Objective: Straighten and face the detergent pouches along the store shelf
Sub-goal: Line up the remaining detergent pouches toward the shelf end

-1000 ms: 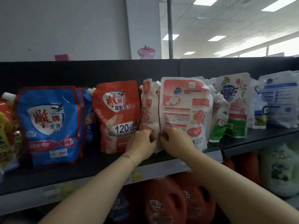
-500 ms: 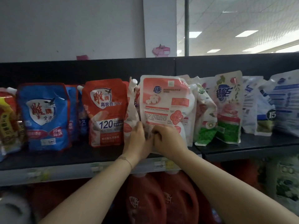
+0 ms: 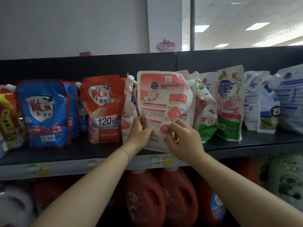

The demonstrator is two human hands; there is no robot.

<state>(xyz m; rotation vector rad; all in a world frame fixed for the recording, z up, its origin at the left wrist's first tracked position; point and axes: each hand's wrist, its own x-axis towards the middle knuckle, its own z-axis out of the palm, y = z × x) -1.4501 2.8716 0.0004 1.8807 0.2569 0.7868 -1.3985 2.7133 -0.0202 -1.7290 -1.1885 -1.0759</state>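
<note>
A person's two bare arms reach up to a black store shelf (image 3: 78, 153) lined with standing detergent pouches. Both hands hold one pink-and-white pouch (image 3: 164, 99) at the middle of the row. Its printed text panel faces outward, its spout is at the upper right, and its bottom edge sits at the front lip of the shelf. The left hand (image 3: 139, 131) grips the pouch's lower left edge with curled fingers. The right hand (image 3: 183, 141) pinches the lower front of the same pouch.

Just left of it stands a narrow white pouch (image 3: 129, 102), turned edge-on, then a red pouch (image 3: 103, 108) marked "120" and a blue pouch (image 3: 42, 112). To the right lean a crumpled green-bottomed floral pouch (image 3: 205, 112), a taller floral pouch (image 3: 229, 104) and blue-and-white pouches (image 3: 262, 102). Red detergent jugs (image 3: 144, 197) stand on the shelf below.
</note>
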